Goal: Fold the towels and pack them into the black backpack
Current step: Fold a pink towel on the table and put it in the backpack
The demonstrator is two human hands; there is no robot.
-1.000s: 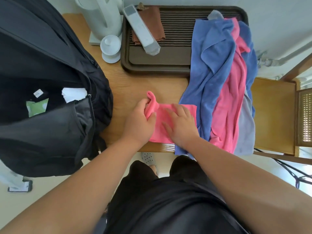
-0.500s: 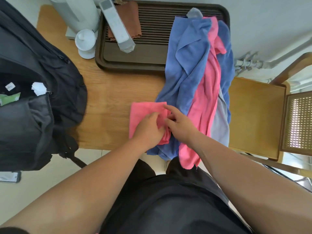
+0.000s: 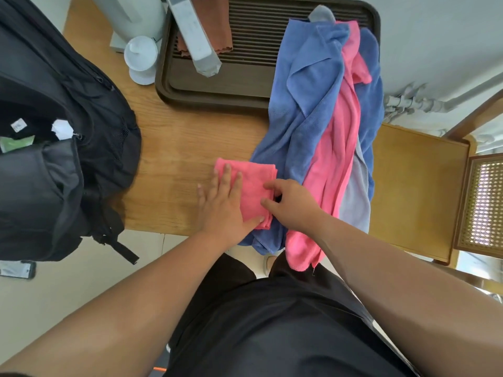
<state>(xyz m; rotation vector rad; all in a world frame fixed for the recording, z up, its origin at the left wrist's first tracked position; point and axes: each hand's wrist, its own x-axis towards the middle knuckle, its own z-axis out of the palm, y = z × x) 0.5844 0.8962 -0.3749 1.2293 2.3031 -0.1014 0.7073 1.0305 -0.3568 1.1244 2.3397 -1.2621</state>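
Observation:
A small folded pink towel [image 3: 254,183] lies on the wooden table [image 3: 174,148] near its front edge. My left hand [image 3: 221,202] lies flat on the towel's left side with straight fingers. My right hand [image 3: 291,201] pinches the towel's right edge between thumb and fingers. A pile of unfolded towels, blue [image 3: 307,104], pink [image 3: 337,148] and grey [image 3: 353,197], drapes over the table's right end and hangs past the front edge. The black backpack [image 3: 62,148] stands unzipped at the left, with white and green items inside.
A dark brown slatted tray [image 3: 245,85] at the back holds a brown cloth [image 3: 217,31] and a long grey-white box [image 3: 194,36]. A white kettle and a small white lidded cup [image 3: 141,58] stand beside it. A wooden chair [image 3: 419,191] is at the right.
The pink towel has been folded over into a smaller rectangle. My left hand has let go of the lifted edge and now lies flat on it; my right hand moved to the right edge.

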